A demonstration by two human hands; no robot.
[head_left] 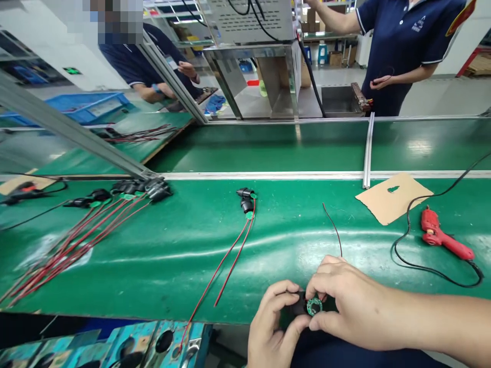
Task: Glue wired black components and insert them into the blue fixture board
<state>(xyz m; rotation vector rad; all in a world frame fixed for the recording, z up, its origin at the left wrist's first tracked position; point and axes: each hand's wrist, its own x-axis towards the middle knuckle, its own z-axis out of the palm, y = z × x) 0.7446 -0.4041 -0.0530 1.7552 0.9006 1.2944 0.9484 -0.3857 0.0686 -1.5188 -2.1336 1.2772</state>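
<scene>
Near the front edge of the bench, my left hand (272, 319) is closed around a small black plastic housing (297, 305), mostly covered by the fingers. My right hand (341, 294) pinches a small round green circuit board (314, 306) right beside that housing. Whether the board sits inside the housing or only against it, I cannot tell. A thin dark red wire (336, 230) sticks out beyond my right hand over the bench. Farther off, two black housings (246, 204) with green boards lie with long red wires (233, 255) trailing toward the front edge.
At left lies a bundle of similar black parts (157, 189) with red wires. A red glue gun (447, 237) with a black cord and a piece of cardboard (393, 197) are at right. Metal rails (268, 175) border the green bench (153, 276). Two people stand beyond.
</scene>
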